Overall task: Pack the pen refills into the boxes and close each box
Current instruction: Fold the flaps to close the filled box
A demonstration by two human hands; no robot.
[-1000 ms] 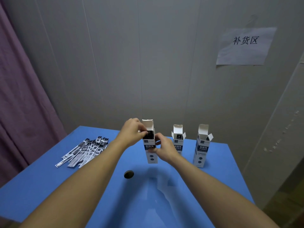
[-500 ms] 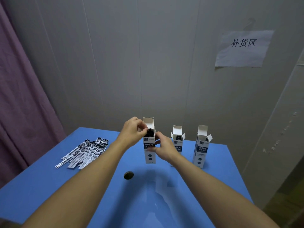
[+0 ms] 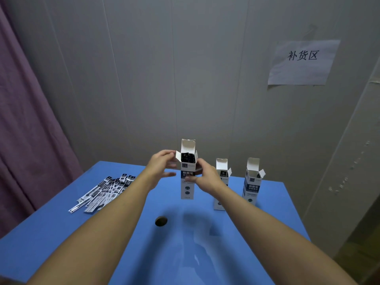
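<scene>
A tall white and dark-blue refill box [image 3: 187, 189] stands upright over the middle of the blue table [image 3: 61, 233], its top flap up and dark refill ends showing in the opening. My right hand [image 3: 204, 176] grips it from the right side, at mid-height. My left hand [image 3: 162, 164] is beside the box's top left, its fingers loose, fingertips at the small left side flap. A second box [image 3: 223, 175] and a third box [image 3: 252, 186] stand open to the right. Loose packaged pen refills [image 3: 107, 191] lie fanned out at the table's left.
A round dark hole [image 3: 161, 221] sits in the tabletop in front of the held box. A grey wall with a paper sign [image 3: 302, 62] stands close behind the table. A purple curtain [image 3: 24, 120] hangs at the left. The table's right edge lies just beyond the third box.
My left hand has drawn back from the box's opening to its left side flap and its fingers have loosened. The box sits slightly higher in my right hand.
</scene>
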